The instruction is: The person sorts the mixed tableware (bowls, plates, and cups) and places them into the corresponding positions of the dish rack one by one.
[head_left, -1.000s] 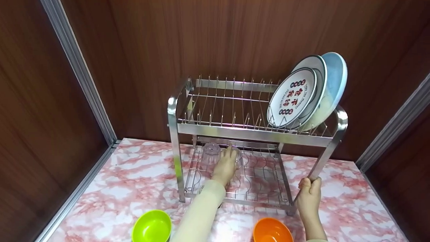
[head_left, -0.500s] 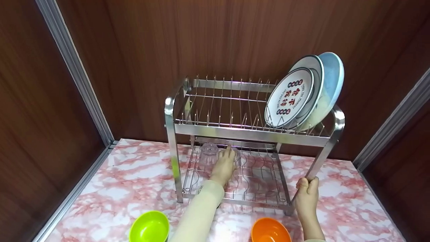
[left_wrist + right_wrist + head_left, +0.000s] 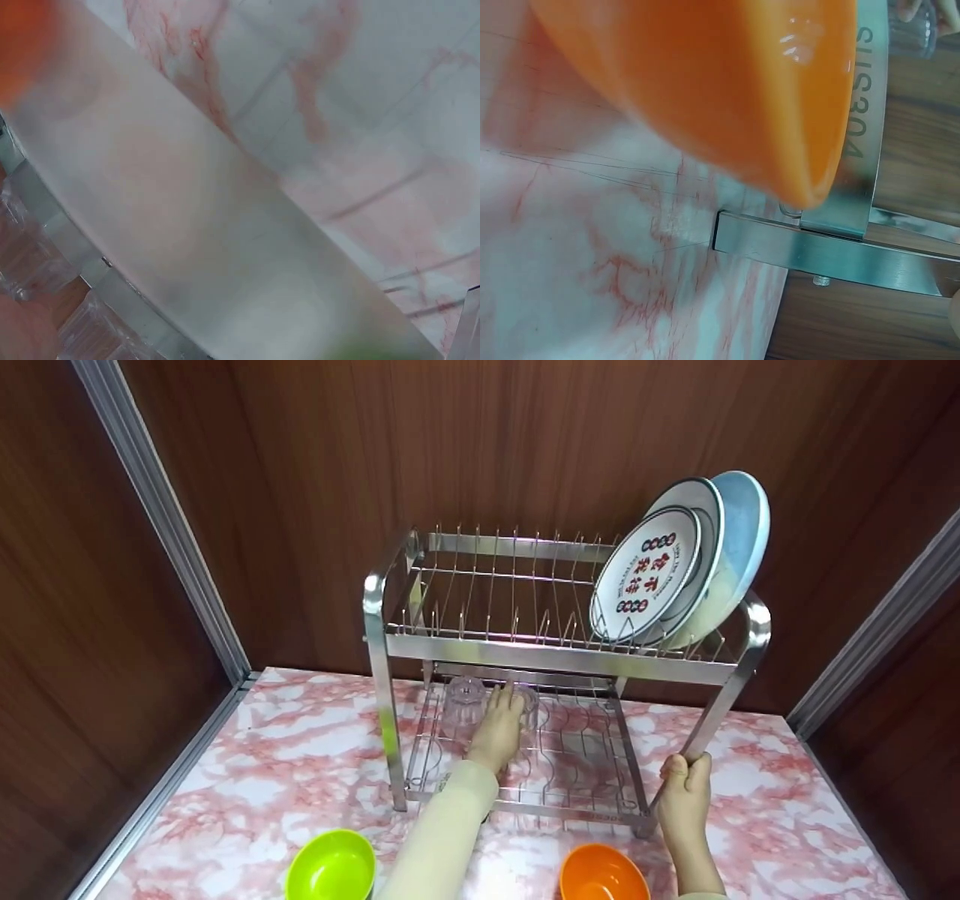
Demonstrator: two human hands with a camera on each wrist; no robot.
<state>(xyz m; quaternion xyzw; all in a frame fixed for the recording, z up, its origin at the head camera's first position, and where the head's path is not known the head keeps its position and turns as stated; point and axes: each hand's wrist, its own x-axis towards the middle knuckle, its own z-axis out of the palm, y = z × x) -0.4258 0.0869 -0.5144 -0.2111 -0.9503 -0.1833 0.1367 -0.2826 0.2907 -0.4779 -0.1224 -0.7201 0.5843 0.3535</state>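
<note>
In the head view my left hand [image 3: 496,731] reaches into the lower tier of a metal dish rack [image 3: 555,656]. Its fingers lie fairly straight against a clear ribbed glass [image 3: 530,706], partly hidden by the hand. A second clear glass [image 3: 464,709], upside down, stands just left of the fingers. Both are cut off at the corner of the left wrist view, one glass [image 3: 30,251] above the other. My right hand [image 3: 685,795] grips the rack's front right leg [image 3: 709,727], thumb and fingers wrapped round it.
Two white plates [image 3: 645,574] and a light blue dish [image 3: 742,525] lean at the upper tier's right end. A green bowl [image 3: 330,866] and an orange bowl [image 3: 604,874] sit before the rack on the marbled table [image 3: 247,780]. A brown panel wall [image 3: 480,442] stands behind.
The fingers of my left hand have straightened and spread a little beside the glass. My right hand keeps its hold on the leg. The view has shifted slightly.
</note>
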